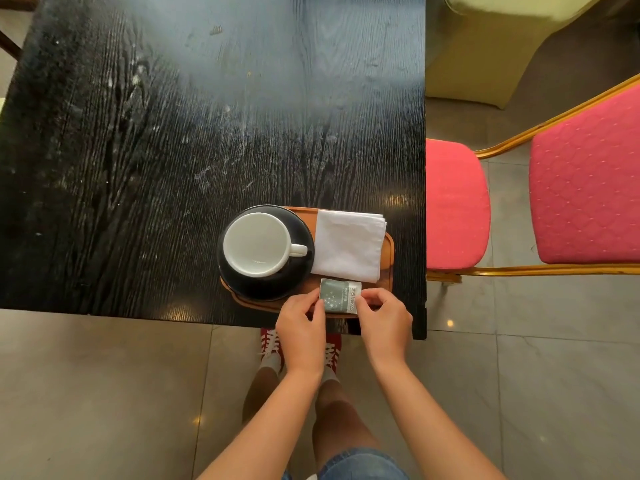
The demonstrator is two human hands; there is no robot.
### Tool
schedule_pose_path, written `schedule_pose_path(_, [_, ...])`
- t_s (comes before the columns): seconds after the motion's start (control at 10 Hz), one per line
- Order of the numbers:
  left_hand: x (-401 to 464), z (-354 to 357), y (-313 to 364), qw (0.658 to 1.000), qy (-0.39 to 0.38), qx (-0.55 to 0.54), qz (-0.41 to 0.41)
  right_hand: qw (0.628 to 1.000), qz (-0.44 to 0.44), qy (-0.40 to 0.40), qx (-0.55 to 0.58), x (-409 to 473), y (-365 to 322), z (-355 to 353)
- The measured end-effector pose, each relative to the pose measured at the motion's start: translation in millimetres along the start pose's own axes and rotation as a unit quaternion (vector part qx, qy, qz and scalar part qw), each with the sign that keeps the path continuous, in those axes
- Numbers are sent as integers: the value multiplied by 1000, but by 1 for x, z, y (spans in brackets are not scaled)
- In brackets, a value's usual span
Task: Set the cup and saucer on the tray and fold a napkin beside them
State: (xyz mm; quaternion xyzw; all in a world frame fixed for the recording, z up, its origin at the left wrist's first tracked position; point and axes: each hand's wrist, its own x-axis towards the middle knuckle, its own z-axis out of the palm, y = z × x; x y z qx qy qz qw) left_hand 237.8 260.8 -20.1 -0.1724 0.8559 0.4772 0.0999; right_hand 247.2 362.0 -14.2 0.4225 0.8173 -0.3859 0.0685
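A white cup (258,244) stands empty on a black saucer (301,271), handle pointing right. The saucer rests on the left part of a wooden tray (389,258) near the table's front edge. A folded white napkin (348,245) lies on the tray to the right of the saucer. In front of the napkin a small grey-green sachet (341,295) sits at the tray's near edge. My left hand (299,327) pinches its left edge and my right hand (384,318) pinches its right edge.
The black wooden table (173,150) stretches far back and left of the tray. Its right edge runs close to the tray. A pink chair with a gold frame (457,206) stands right of the table on the tiled floor (86,393).
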Motion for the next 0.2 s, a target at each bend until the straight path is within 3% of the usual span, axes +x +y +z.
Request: schedule_pose_path(0.2, [0,-2,-2,1000,-3,6,0,1000,-4,-7,13,-1,2,-1])
